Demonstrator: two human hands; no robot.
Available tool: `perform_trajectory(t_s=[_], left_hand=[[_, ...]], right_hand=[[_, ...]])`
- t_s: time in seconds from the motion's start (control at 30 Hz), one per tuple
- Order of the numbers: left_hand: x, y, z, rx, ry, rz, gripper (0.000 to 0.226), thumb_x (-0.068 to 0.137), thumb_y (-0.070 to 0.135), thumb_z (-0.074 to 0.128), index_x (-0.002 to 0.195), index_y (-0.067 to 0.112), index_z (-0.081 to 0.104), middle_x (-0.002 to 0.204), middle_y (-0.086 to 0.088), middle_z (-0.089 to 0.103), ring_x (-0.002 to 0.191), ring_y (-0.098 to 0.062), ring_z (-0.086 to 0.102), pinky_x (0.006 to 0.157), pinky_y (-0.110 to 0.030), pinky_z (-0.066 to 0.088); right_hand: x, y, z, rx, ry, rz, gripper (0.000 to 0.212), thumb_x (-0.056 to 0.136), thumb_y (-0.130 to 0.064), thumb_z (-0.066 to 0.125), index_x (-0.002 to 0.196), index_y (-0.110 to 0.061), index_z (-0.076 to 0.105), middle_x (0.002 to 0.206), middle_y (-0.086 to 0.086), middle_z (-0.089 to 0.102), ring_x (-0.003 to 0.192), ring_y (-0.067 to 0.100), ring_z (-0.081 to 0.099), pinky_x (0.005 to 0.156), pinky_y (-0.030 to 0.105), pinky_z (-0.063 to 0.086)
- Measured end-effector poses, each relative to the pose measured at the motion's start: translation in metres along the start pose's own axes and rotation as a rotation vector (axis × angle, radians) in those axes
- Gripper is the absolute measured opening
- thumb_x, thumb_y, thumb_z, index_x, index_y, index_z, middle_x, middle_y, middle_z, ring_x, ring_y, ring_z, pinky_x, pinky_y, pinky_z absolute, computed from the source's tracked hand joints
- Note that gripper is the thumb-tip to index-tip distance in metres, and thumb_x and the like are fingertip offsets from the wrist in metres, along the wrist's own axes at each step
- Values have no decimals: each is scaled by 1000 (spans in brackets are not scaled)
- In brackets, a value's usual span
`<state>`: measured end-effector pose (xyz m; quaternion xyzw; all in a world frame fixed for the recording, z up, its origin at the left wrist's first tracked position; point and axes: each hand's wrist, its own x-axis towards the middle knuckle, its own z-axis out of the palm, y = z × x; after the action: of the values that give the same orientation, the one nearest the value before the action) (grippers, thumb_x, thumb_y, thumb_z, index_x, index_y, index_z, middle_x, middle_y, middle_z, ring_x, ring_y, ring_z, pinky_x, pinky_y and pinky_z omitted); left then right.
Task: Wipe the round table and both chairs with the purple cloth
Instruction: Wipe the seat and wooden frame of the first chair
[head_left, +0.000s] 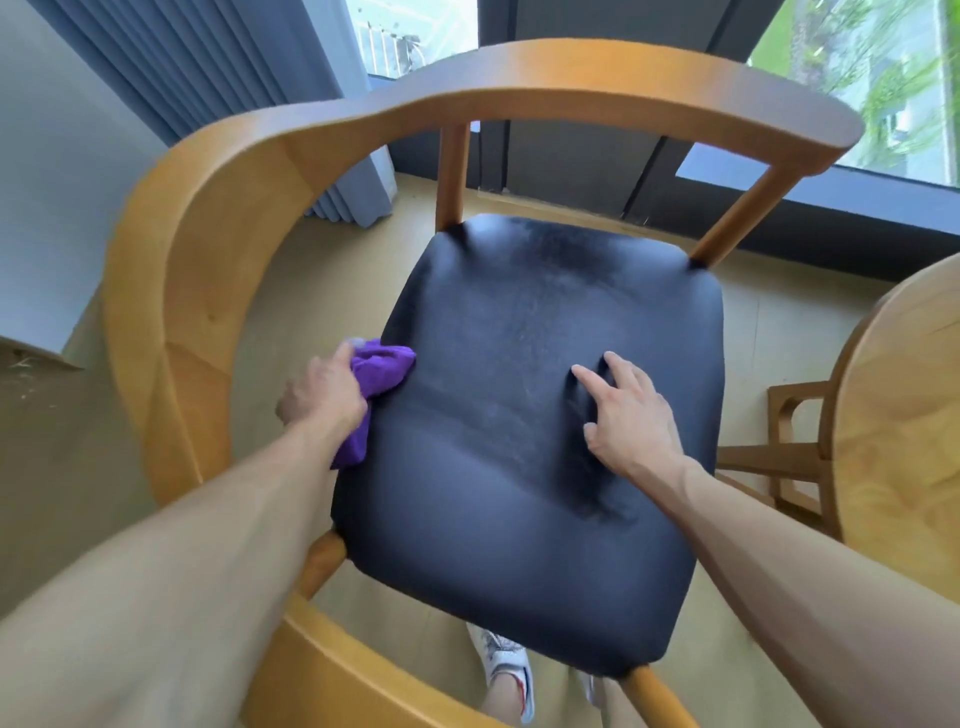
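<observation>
Left hand (324, 395) is gripping the bunched purple cloth (376, 382), fingers curled round it, at the left edge of the chair (218, 218)'s black seat (519, 467). Right hand (631, 415) is lying open, fingers spread on the seat, holding nothing. Round table (898, 441) is sitting just right.

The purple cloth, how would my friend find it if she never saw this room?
Start at the big wooden armchair with the black padded seat. Look at the seat's left edge, where the left hand grips a bunched purple cloth. It is the only purple thing among tan wood and black padding.
</observation>
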<state>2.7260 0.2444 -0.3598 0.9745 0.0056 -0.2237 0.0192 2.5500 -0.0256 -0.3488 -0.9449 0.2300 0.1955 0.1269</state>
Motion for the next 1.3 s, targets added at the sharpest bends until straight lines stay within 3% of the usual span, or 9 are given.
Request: perform_trajectory(t_s=[0.1, 0.37, 0.6, 0.8, 0.9, 1.0, 1.1, 1.23, 1.3], left_hand=[[-22, 12, 7, -30, -45, -47, 62, 88, 13, 55, 142, 39, 41, 118, -13, 58, 108, -39, 60, 83, -42, 50], [-166, 120, 40, 142, -254, 283, 54, 93, 14, 57, 143, 22, 42, 135, -20, 51, 120, -35, 57, 93, -43, 51], [-224, 171, 65, 258, -319, 737, 38, 100, 18, 44, 138, 24, 49, 132, -14, 52, 118, -36, 56, 92, -44, 49], [-124, 73, 15, 205, -116, 332, 46, 88, 20, 57, 132, 32, 48, 120, -12, 57, 112, -37, 60, 91, -45, 51], [-80, 23, -2, 196, 46, 52, 38, 93, 16, 55, 130, 18, 48, 121, -19, 55, 115, -42, 57, 94, -49, 49], [-69, -6, 0, 148, -32, -163, 42, 94, 18, 53, 134, 28, 52, 125, -16, 55, 117, -39, 56, 91, -42, 48], [-83, 0, 12, 57, -160, -236, 43, 91, 23, 55, 133, 30, 56, 127, -14, 57, 118, -38, 57, 94, -38, 50], [-122, 46, 13, -8, -164, -206, 51, 90, 65, 40, 115, 28, 63, 118, -13, 61, 119, -38, 55, 99, -46, 41], [-149, 76, 24, 37, -201, -106, 41, 94, 52, 44, 116, 24, 64, 100, -7, 61, 122, -35, 53, 90, -39, 45]], right_hand=[[-11, -2, 7, 32, -43, -15, 72, 88, -13, 53, 152, -33, 28, 163, 5, 12, 149, 24, 10, 116, 48, 28], [-8, 9, 1, 186, -108, -77, 69, 87, 2, 42, 150, -27, 38, 163, 5, 14, 151, 23, 11, 118, 50, 24], [-25, 50, -9, 293, -108, -180, 46, 99, -6, 41, 144, -12, 48, 152, 12, 42, 143, 22, 34, 111, 19, 17], [-41, 63, 2, 192, -149, -170, 52, 97, -15, 43, 147, -27, 41, 154, 3, 32, 142, 24, 31, 112, 37, 36], [-51, 60, 10, 124, -168, -179, 59, 95, -20, 48, 150, -32, 34, 162, 4, 17, 149, 23, 16, 119, 37, 25], [-59, 57, 17, 92, -180, -177, 62, 94, -22, 48, 151, -35, 31, 164, 2, 8, 151, 22, 6, 121, 42, 20], [-61, 55, 17, 149, -195, -162, 61, 94, -16, 44, 151, -35, 33, 165, 0, 5, 152, 21, 3, 121, 45, 19], [-55, 59, 12, 196, -214, -167, 56, 97, -11, 39, 151, -28, 36, 164, 2, 11, 152, 21, 8, 121, 44, 18], [-54, 59, 10, 217, -225, -172, 53, 100, -12, 37, 151, -24, 37, 163, 3, 13, 152, 23, 9, 121, 44, 18]])
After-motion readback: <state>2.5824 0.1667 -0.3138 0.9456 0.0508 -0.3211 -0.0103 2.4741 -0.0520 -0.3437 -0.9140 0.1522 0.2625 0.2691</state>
